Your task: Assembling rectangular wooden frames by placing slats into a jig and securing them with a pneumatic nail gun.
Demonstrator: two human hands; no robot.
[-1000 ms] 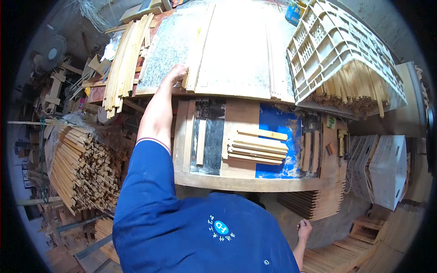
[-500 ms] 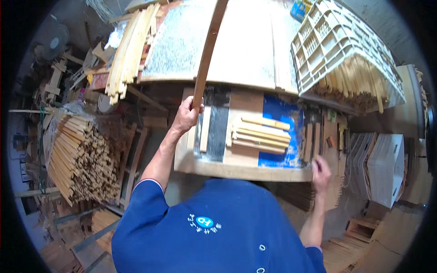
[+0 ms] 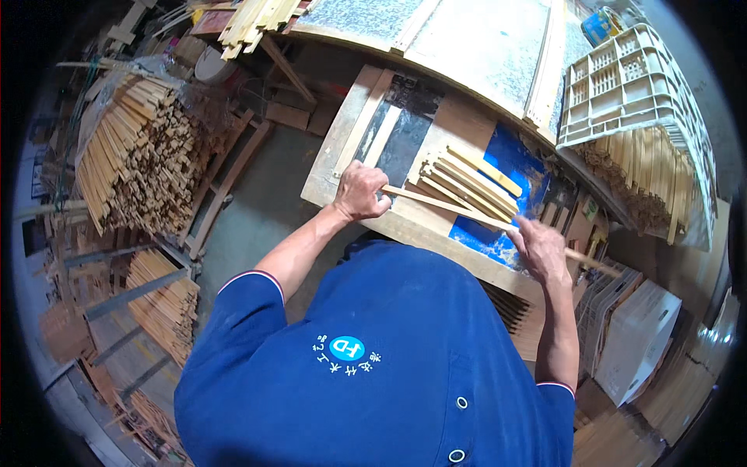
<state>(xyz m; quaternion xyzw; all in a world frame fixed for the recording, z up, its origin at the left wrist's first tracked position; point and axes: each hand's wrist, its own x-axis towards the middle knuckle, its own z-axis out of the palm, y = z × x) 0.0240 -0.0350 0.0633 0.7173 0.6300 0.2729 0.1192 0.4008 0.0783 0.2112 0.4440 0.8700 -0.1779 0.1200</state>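
Note:
My left hand point(image 3: 360, 191) grips one end of a long thin wooden strip point(image 3: 451, 208). My right hand point(image 3: 539, 247) holds the same strip near its other end, which sticks out past the hand to the right. The strip lies across the front of a wooden work board point(image 3: 350, 132), just above its surface. Behind the strip, a small pile of short wooden slats point(image 3: 471, 180) rests on a blue sheet point(image 3: 510, 156) on the board. My blue shirt fills the lower middle.
A large bundle of wooden sticks point(image 3: 132, 156) is stacked at the left, with more stacks point(image 3: 163, 303) below it. A long grey bench top point(image 3: 467, 39) runs behind the board. A pale plastic crate point(image 3: 638, 101) sits over sticks at the upper right. White boxes point(image 3: 638, 335) stand at the right.
My left hand came back from the far bench with the long strip and lowered it across the board. My right hand rose from below and took hold of the strip's other end.

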